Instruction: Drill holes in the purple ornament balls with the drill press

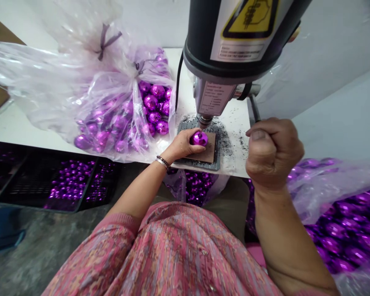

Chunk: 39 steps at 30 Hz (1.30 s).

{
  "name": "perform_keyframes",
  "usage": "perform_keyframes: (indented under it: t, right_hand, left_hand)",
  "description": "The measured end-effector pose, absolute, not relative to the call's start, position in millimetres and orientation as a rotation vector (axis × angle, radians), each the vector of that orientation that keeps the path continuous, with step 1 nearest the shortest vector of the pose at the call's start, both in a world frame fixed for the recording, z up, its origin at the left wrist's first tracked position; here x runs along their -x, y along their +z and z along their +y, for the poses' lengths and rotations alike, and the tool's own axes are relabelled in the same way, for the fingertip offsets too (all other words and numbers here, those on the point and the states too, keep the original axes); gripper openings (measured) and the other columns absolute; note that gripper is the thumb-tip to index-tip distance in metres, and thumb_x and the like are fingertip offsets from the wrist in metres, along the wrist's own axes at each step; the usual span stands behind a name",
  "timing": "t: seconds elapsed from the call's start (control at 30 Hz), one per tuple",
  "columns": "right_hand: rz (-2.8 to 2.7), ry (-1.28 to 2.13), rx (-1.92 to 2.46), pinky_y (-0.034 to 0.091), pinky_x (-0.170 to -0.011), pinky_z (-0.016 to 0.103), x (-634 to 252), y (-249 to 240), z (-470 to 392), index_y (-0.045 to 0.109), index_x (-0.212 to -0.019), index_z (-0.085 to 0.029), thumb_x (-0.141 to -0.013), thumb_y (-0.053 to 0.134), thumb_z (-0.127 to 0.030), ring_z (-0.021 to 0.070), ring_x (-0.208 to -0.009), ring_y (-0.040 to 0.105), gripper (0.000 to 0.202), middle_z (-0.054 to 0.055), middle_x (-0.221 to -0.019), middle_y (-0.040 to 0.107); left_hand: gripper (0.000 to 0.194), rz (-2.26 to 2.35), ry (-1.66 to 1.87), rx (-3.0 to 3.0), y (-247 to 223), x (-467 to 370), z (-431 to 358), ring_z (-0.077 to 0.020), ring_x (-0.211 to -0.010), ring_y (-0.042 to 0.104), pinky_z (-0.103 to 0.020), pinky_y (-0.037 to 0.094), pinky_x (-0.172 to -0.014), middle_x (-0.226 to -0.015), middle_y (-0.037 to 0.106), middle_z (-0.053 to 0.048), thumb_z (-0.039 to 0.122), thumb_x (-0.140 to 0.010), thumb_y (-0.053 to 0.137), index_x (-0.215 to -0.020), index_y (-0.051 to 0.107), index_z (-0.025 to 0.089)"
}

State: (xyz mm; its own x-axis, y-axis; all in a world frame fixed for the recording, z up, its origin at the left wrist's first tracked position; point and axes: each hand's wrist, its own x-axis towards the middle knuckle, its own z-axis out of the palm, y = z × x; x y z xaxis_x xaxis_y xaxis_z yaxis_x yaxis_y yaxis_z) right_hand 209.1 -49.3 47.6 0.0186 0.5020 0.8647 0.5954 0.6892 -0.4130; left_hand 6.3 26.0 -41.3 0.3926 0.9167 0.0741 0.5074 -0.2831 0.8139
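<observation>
A shiny purple mirror ball (pixel 200 139) is held in my left hand (pixel 185 144), fingers and thumb around its left side. Beneath the ball lies a brown board (pixel 208 153) on the grey base plate (pixel 216 164) of a drill press (pixel 216 96). The chuck (pixel 204 120) sits just above the ball; whether a bit touches it I cannot tell. My right hand (pixel 273 152) is closed around the drill press lever (pixel 254 107), at the right of the machine.
Dark shavings (pixel 225 137) are scattered around the base on the white table (pixel 185 109). Clear plastic bags (pixel 111 90) of purple balls stand on the left. Below are a black crate (pixel 91 185) of balls and another bag (pixel 348 181) at right. A black cable (pixel 179 78) hangs behind.
</observation>
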Motion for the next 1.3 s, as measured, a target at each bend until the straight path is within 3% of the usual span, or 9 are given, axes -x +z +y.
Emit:
perform_keyframes:
  t: [0.4, 0.57, 0.67, 0.8, 0.93, 1.03, 1.3]
  right_hand:
    - [-1.552, -0.095, 0.797, 0.046, -0.071, 0.024, -203, 22, -38, 0.06, -0.088, -0.019, -0.101, 0.047, -0.022, 0.0062, -0.075, 0.055, 0.018, 0.0, -0.079, 0.057]
    - [-1.531, -0.024, 0.792, 0.046, -0.069, 0.025, -204, 16, -38, 0.061, -0.082, -0.017, -0.101, 0.048, -0.03, 0.0069, -0.072, 0.055, 0.026, 0.001, -0.075, 0.057]
    - [-1.478, 0.051, 0.827, 0.04, -0.061, 0.024, -203, 39, -37, 0.061, -0.074, -0.016, -0.1, 0.051, -0.035, 0.006, -0.063, 0.049, 0.034, 0.001, -0.068, 0.054]
    - [-1.326, 0.165, 0.889, 0.036, -0.059, 0.026, -201, 94, -20, 0.047, -0.065, -0.017, -0.098, 0.044, -0.043, 0.0061, -0.055, 0.044, 0.043, 0.0, -0.06, 0.046]
    - [-1.205, 0.352, 1.01, 0.032, -0.047, 0.027, -201, 134, 1, 0.043, -0.074, -0.02, -0.095, 0.04, -0.026, 0.0076, -0.04, 0.039, 0.023, -0.004, -0.054, 0.047]
    - [-1.092, 0.428, 1.106, 0.029, -0.042, 0.027, -200, 144, 6, 0.041, -0.074, -0.021, -0.096, 0.036, -0.014, 0.0082, -0.035, 0.038, 0.024, -0.006, -0.051, 0.048]
    - [-1.074, 0.49, 1.11, 0.023, -0.035, 0.025, -200, 144, 2, 0.042, -0.078, -0.021, -0.101, 0.038, -0.015, 0.0059, -0.032, 0.039, 0.024, -0.01, -0.05, 0.05]
  left_hand:
    - [0.039, 1.219, 0.714, -1.945, -39, -7, 24, -0.0183, -0.084, 0.063, -0.027, 0.046, -0.078, -0.09, 0.073, 0.0, 0.024, -0.072, 0.087, -0.106, 0.075, 0.011]
    - [0.044, 1.226, 0.726, -1.965, -41, -6, 23, -0.0198, -0.089, 0.065, -0.028, 0.049, -0.083, -0.097, 0.076, -0.002, 0.025, -0.073, 0.088, -0.112, 0.075, 0.011]
    - [0.042, 1.233, 0.745, -1.968, -43, -7, 22, -0.0209, -0.091, 0.067, -0.03, 0.051, -0.086, -0.098, 0.077, -0.003, 0.025, -0.072, 0.089, -0.109, 0.075, 0.012]
    - [0.05, 1.271, 0.796, -1.947, -42, -8, 17, -0.0243, -0.101, 0.071, -0.035, 0.053, -0.095, -0.106, 0.079, -0.005, 0.023, -0.071, 0.09, -0.118, 0.075, 0.013]
    - [0.06, 1.325, 0.799, -1.943, -38, -1, -1, -0.028, -0.113, 0.072, -0.04, 0.054, -0.104, -0.119, 0.08, -0.008, 0.022, -0.071, 0.091, -0.128, 0.072, 0.017]
    - [0.066, 1.315, 0.768, -1.994, -34, 7, -21, -0.0308, -0.12, 0.071, -0.045, 0.053, -0.109, -0.127, 0.078, -0.011, 0.024, -0.071, 0.093, -0.133, 0.07, 0.018]
    - [0.086, 0.976, 0.61, -2.066, -31, 14, -60, -0.0328, -0.137, 0.064, -0.048, 0.051, -0.118, -0.147, 0.068, -0.016, 0.033, -0.065, 0.101, -0.143, 0.067, 0.024]
